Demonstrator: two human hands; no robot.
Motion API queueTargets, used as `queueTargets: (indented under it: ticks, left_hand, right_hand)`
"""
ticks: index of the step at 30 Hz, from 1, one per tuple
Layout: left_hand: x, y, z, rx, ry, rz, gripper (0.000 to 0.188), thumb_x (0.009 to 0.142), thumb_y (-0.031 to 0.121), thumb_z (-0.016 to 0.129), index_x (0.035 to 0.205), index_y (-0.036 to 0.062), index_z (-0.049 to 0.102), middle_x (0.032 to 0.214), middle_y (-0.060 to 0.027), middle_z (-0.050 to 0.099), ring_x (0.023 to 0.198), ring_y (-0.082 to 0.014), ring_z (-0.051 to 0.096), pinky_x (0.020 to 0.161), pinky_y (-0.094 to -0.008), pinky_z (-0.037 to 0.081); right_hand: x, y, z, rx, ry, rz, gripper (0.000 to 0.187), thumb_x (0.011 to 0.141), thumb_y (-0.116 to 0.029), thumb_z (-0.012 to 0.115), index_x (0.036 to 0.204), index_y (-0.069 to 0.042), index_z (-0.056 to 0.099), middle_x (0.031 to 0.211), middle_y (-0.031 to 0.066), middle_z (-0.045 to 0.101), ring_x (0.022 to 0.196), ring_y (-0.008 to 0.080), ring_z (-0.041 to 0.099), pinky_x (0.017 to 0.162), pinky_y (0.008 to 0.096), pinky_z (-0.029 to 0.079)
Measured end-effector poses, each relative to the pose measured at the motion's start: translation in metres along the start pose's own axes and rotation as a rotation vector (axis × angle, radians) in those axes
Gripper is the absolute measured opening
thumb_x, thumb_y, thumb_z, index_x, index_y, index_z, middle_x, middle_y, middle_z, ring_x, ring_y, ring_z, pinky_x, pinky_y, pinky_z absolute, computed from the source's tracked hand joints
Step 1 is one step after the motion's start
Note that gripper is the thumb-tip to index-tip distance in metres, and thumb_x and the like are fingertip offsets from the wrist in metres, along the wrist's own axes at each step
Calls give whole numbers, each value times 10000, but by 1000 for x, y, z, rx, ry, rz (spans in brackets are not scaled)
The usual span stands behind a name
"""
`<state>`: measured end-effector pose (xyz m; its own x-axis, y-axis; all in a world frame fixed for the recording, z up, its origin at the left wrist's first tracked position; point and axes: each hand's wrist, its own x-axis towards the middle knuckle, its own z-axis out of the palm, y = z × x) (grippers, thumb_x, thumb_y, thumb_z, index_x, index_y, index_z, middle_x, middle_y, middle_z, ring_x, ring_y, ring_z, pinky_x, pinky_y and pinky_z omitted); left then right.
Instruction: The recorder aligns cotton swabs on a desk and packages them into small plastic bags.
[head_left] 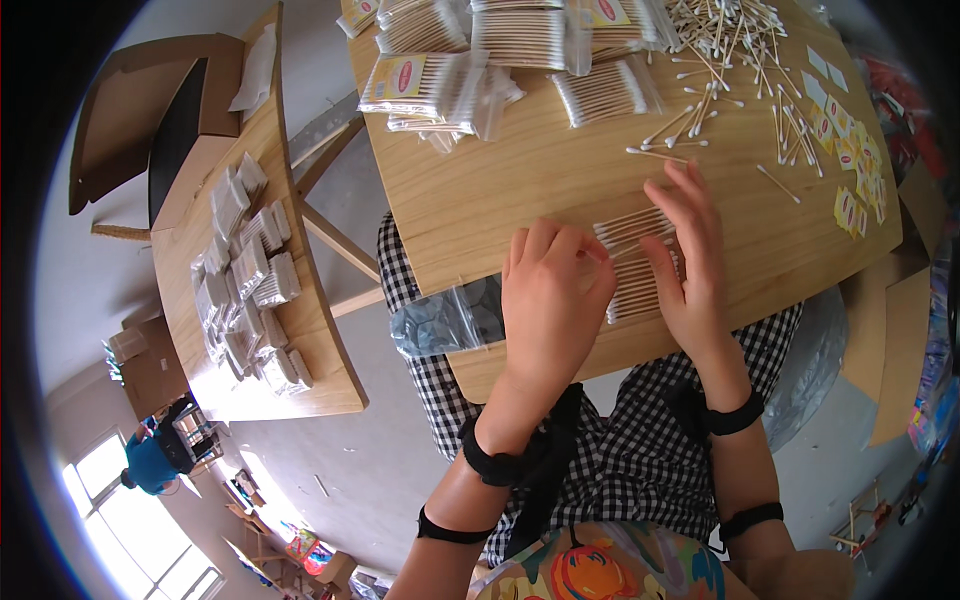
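A row of cotton swabs (632, 285) lies side by side on the wooden table in front of me, with white tips at both ends. My left hand (552, 290) is at the row's left ends, its fingers curled and thumb pressed in; whatever is between them is hidden. Over the right ends rests my right hand (692, 262), fingers stretched out and thumb apart, covering some tips. Clear plastic bags (448, 318) lie beside my left hand at the table's near edge. One loose swab (655, 154) lies just beyond my right fingertips.
Filled swab bags (430, 85) are stacked at the far left, beside a loose swab pile (725, 40). Yellow and white cards (848, 150) spread along the right side. A second table (290, 330) on the left holds more packs (245, 270) and a cardboard box (200, 95).
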<state>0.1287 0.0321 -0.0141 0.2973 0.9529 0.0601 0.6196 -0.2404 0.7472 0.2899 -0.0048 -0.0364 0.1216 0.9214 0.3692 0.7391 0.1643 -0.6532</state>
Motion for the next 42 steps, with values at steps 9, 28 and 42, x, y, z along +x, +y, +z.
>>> queueTargets:
  ticks: [9, 28, 42]
  left_hand:
    - [-2, -3, -6, -242, -20, -75, 133, 822, 31, 769, 918, 26, 678, 823, -30, 682, 762, -129, 583, 742, -278, 475]
    - [-15, -9, -9, -93, -41, 32, 121, 819, 8, 769, 918, 24, 701, 858, -60, 606, 755, -163, 614, 673, -288, 483]
    - [3, 2, -13, 108, -200, 115, 110, 863, 81, 727, 921, 26, 651, 887, -96, 587, 857, -267, 617, 750, -367, 506]
  right_hand:
    - [1, 1, -10, -96, -18, -140, 185, 794, -21, 761, 969, -62, 719, 1241, 76, 646, 1302, 335, 525, 1099, 496, 411]
    - [-33, -17, -53, 10, -31, 150, 83, 930, -59, 678, 1006, -53, 712, 854, 45, 671, 784, 216, 578, 770, 345, 444]
    - [-49, -18, -44, 193, -39, 352, 132, 1034, -79, 539, 1084, -12, 641, 931, 106, 676, 799, 237, 628, 724, 339, 499]
